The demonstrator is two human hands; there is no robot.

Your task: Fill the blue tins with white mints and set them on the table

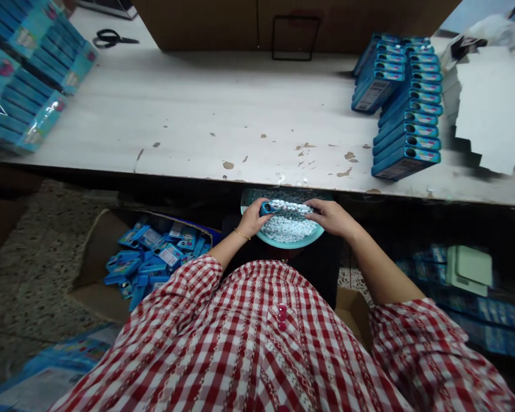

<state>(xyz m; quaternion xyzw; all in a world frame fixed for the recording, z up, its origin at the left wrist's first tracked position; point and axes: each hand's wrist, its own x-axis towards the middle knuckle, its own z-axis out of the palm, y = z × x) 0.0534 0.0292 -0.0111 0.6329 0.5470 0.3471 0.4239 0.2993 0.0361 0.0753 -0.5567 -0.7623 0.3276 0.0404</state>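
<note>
A small blue box point(266, 209) lies level over a teal bowl point(278, 245), with white pellets heaped along its upper side. My left hand point(251, 219) is closed around the box's left end, where a dark round spot shows. At the other end, the thumb and fingers of my right hand point(331, 217) close on the box among the pellets. More white pellets point(288, 230) fill the bowl, which sits at my lap just below the table edge.
A white table point(223, 109) with chipped paint spans the front. Blue boxes stand in rows point(405, 114) at right, beside white card sheets point(495, 109). Wrapped packs point(26, 80) and scissors point(111, 39) lie at left. A carton point(92, 257) of loose blue boxes point(150, 257) stands left of me.
</note>
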